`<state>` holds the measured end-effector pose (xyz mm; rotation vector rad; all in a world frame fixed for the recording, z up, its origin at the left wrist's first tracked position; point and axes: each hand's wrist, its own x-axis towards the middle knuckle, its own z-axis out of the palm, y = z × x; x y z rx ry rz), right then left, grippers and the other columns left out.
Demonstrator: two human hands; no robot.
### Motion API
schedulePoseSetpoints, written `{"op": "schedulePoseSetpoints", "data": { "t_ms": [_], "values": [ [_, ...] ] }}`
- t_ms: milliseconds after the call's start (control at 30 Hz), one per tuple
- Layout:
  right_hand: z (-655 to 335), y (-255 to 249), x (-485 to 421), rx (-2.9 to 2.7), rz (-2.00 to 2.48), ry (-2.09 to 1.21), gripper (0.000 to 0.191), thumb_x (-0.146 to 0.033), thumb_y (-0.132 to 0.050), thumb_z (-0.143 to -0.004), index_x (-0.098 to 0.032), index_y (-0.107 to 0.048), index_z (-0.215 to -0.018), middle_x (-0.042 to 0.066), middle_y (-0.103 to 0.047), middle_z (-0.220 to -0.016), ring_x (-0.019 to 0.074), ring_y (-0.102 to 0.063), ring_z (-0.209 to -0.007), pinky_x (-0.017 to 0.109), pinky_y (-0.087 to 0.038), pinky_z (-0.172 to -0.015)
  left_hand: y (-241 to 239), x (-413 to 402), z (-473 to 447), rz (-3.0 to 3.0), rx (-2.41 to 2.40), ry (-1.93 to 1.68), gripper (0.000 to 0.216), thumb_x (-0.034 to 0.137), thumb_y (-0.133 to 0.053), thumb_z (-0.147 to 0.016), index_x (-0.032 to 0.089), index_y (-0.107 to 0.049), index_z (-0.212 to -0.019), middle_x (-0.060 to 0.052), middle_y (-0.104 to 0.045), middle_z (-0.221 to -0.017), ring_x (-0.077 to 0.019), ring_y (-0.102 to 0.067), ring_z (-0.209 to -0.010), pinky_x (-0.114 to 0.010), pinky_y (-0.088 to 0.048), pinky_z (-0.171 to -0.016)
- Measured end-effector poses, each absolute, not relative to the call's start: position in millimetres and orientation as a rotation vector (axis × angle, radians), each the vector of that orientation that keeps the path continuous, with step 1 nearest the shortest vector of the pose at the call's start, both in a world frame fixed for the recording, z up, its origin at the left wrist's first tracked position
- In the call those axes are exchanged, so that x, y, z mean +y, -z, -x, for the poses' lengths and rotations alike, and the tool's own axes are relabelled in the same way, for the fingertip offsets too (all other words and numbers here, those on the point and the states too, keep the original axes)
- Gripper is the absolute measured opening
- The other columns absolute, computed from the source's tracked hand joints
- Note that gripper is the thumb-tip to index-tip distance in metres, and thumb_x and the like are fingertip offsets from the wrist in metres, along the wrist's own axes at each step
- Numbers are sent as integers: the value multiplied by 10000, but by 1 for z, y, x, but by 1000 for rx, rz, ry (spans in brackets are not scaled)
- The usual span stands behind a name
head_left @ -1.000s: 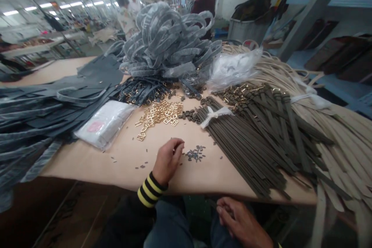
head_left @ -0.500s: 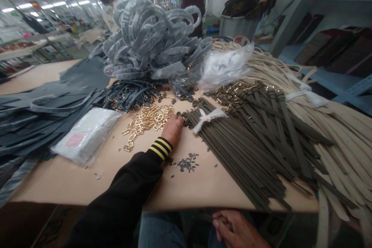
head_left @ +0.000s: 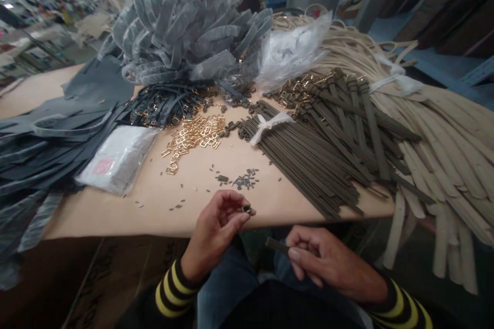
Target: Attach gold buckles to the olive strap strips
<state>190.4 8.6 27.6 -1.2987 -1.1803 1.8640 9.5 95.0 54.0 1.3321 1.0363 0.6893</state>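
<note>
My left hand (head_left: 218, 231) is raised just over the table's front edge, thumb and fingers pinching a small dark strap loop (head_left: 247, 209). Lower down, over my lap, my right hand (head_left: 320, 254) grips a dark olive strap (head_left: 277, 245) whose end points left toward the loop. A gap separates the loop and the strap end. Beyond my left hand lies a scatter of small dark pieces (head_left: 246, 179). Farther back are a pile of gold rectangular buckles (head_left: 196, 133) and a cluster of dark loops (head_left: 230, 127).
A bundle of olive straps (head_left: 301, 159) tied with white lies right of centre. Beige straps (head_left: 436, 128) hang over the right edge. A plastic-wrapped white packet (head_left: 118, 159) and dark blue pieces (head_left: 46, 139) occupy the left. Wrapped grey straps (head_left: 185, 20) are heaped behind.
My left hand has drawn back from the loops beside the buckles to the front edge with a loop. My right hand has risen, its strap now showing. The view has tilted down.
</note>
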Motion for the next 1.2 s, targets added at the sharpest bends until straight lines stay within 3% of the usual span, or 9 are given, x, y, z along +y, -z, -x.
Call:
{"op": "schedulePoseSetpoints", "data": {
  "t_ms": [300,900,1200],
  "values": [
    [-178,-37,6,-1159,1389,-1739,205,-342,-469,-752,-147,-451,-691,-29,-519,-511,27,-337,-350,140,-240,-341,-34,50,-8,-1325,993,-743,213,149,-618,-661,180,-506,-839,-26,-624,-834,-124,-594,-758,-230,-498,-676],
    [-197,-51,-10,-1595,1517,-1551,133,-210,-453,-749,-152,-489,-635,-25,-520,-515,79,-444,-468,182,-320,-458,-40,35,-4,-2103,853,-571,168,174,-554,-738,172,-567,-905,-62,-642,-805,-153,-605,-740,-255,-491,-679],
    [-199,-43,-11,-1574,1441,-1630,140,-220,-455,-752,-146,-484,-635,-28,-495,-514,73,-432,-471,184,-324,-475,-44,29,-8,-1973,723,-590,81,180,-562,-739,177,-598,-812,-64,-645,-774,-163,-601,-735,-267,-487,-656]
  ]
}}
